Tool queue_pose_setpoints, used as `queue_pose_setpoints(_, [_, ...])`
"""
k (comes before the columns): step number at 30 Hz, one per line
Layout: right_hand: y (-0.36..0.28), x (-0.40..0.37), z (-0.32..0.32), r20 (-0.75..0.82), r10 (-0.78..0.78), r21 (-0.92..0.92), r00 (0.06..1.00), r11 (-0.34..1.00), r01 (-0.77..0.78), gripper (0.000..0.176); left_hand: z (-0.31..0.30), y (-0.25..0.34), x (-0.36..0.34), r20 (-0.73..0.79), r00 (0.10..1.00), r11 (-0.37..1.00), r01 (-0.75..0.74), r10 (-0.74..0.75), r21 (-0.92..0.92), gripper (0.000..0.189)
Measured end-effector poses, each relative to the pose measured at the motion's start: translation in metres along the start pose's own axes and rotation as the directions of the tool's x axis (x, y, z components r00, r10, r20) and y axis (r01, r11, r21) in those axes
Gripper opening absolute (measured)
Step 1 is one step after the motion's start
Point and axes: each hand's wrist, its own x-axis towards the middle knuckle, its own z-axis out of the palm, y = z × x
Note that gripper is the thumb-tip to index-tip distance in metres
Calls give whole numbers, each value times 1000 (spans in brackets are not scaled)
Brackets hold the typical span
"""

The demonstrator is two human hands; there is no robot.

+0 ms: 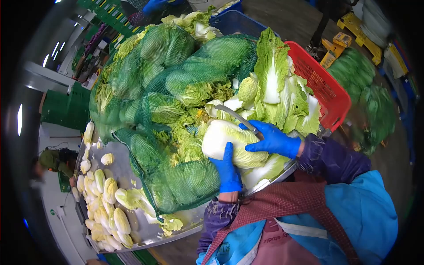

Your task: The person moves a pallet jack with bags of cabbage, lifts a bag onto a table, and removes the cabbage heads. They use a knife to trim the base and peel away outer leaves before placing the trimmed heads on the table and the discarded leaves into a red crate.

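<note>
A trimmed napa cabbage lies on its side near the metal table's front edge, its white base end turned left. My left hand, in a blue glove, grips that base end from below with the thumb laid up along it. In my gloved right hand is a knife with a curved blade. The blade points up and left above the cabbage, and the hand hides most of the handle. The fingers of that hand also rest on the cabbage's leafy end. Loose cabbage leaves are heaped just beyond.
Green mesh sacks of cabbages cover the table's middle. Several small trimmed cabbages lie on the metal tabletop at left. A red crate and a blue crate stand behind. Another person's blue-gloved hand shows at the top.
</note>
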Motion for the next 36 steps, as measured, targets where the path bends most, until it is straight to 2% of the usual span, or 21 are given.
queue_pose_setpoints(3, [-17,-9,-8,-23,-62,133,998,989,64,62,2,20,-4,-19,999,996,42,-44,-82,78])
queue_pose_setpoints(5, [-55,-13,-22,-115,-97,-237,989,969,68,65,8,36,-13,118,968,919,-249,223,307,88])
queue_pose_setpoints(6, [-59,-10,-21,-201,-257,-278,945,940,196,61,11,44,-16,171,948,860,-315,268,402,99])
queue_pose_setpoints(7, [-60,-8,-21,-201,-259,-276,945,940,199,61,10,49,-17,171,948,858,-317,269,404,99])
queue_pose_setpoints(9, [-60,-6,-21,-56,-357,-168,932,924,344,55,7,60,-19,263,893,711,-449,364,542,107])
queue_pose_setpoints(10, [-56,-9,-23,-28,-231,-52,973,972,229,48,9,67,-23,253,905,763,-424,341,488,110])
queue_pose_setpoints(11, [-47,-6,-27,-30,-235,-50,972,971,233,48,5,71,-25,256,904,759,-427,343,491,110])
queue_pose_setpoints(13, [-23,7,-40,-287,-138,55,948,986,160,44,-11,81,-33,233,959,834,-260,163,486,110])
queue_pose_setpoints(14, [-17,8,-57,-346,-214,-137,913,975,177,43,-18,86,-36,229,959,834,-259,164,487,110])
queue_pose_setpoints(15, [-16,8,-68,-383,-303,-327,873,928,178,43,-25,92,-38,243,968,873,-166,57,458,110])
queue_pose_setpoints(16, [-31,6,-70,-327,-471,-482,820,829,284,42,-29,96,-39,260,965,901,-71,-47,428,110])
queue_pose_setpoints(17, [-45,1,-67,-319,-471,-483,822,827,287,42,-27,101,-38,254,966,903,-71,-44,424,110])
queue_pose_setpoints(19, [-68,-16,-53,11,-458,-516,889,759,397,40,-21,109,-37,424,905,878,-195,-10,437,111])
queue_pose_setpoints(21, [-79,-27,-44,249,-494,-537,833,645,543,26,-22,107,-38,453,891,883,-183,-37,432,111])
queue_pose_setpoints(23, [-78,-32,-40,327,-493,-526,806,614,589,23,-24,107,-42,482,874,890,-167,-66,425,112])
queue_pose_setpoints(25, [-73,-34,-38,370,-495,-509,786,600,617,25,-25,109,-53,443,863,910,42,-241,413,112])
queue_pose_setpoints(27, [-65,-35,-35,413,-497,-489,763,586,646,26,-30,107,-55,481,833,909,61,-273,411,109])
queue_pose_setpoints(29, [-54,-37,-32,312,-625,-517,716,520,680,24,-21,112,-58,538,777,890,61,-326,452,105])
queue_pose_setpoints(33, [-66,-37,-34,376,-516,-615,770,482,624,25,-21,103,-58,568,727,894,143,-386,424,100])
queue_pose_setpoints(35, [-73,-35,-31,423,-495,-703,759,349,620,26,-18,103,-56,580,647,807,97,-496,583,97])
queue_pose_setpoints(36, [-72,-35,-30,417,-495,-707,762,350,615,26,-17,102,-56,582,642,805,95,-499,586,97])
